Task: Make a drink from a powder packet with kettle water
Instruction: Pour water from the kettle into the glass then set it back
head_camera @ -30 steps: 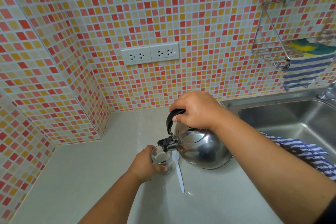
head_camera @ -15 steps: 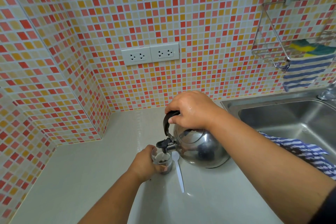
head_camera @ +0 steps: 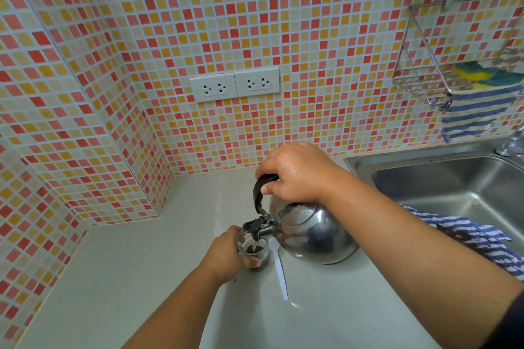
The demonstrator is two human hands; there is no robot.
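Note:
A small clear glass [head_camera: 255,253] with dark powder at its bottom stands on the pale counter [head_camera: 136,278]. My left hand [head_camera: 226,255] wraps its left side. My right hand [head_camera: 297,173] grips the black handle of a shiny steel kettle [head_camera: 312,229]. The kettle is tilted left, its black spout just above the glass rim. A thin stream of water falls from the spout into the glass. A white plastic spoon [head_camera: 279,269] lies on the counter just right of the glass, its bowl partly under the kettle.
A steel sink [head_camera: 453,187] lies at the right, with a blue striped cloth [head_camera: 467,238] over its front edge. A wire rack [head_camera: 425,65] with sponges and a striped cloth hangs on the tiled wall. Two wall sockets [head_camera: 234,83] sit above the counter.
The kettle has tipped further to the left and its spout has come over the glass. Water now runs into the glass. My left hand has kept its hold.

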